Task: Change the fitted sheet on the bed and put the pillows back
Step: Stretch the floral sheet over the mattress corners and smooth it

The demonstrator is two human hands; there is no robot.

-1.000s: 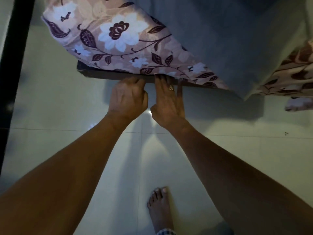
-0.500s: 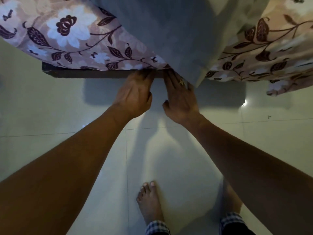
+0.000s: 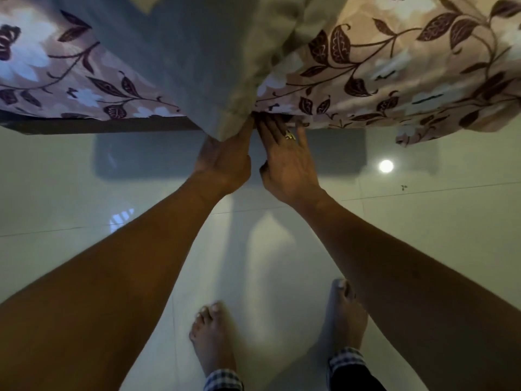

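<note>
The floral sheet (image 3: 70,88) hangs along the top of the frame, over the dark bed edge (image 3: 98,127) at left. At upper centre the left grip (image 3: 225,160) reaches beneath a plain cloth (image 3: 197,66); its fingers are hidden, so I cannot tell its hold. Just to the right, the right grip (image 3: 287,162), released and straight-fingered, slides under the hem. This looks like tucking; the next move would be to push the hem deeper.

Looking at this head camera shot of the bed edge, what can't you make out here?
Head view only:
1. Fingers of the left hand: hidden under the hanging grey cloth, so its grip is unclear.
2. Fingertips of the right hand: buried under the floral sheet.
3. The bed frame: only its left strip is plain; the rest lies behind cloth and shadow.
4. The mattress top and pillows: beyond the top edge.
</note>
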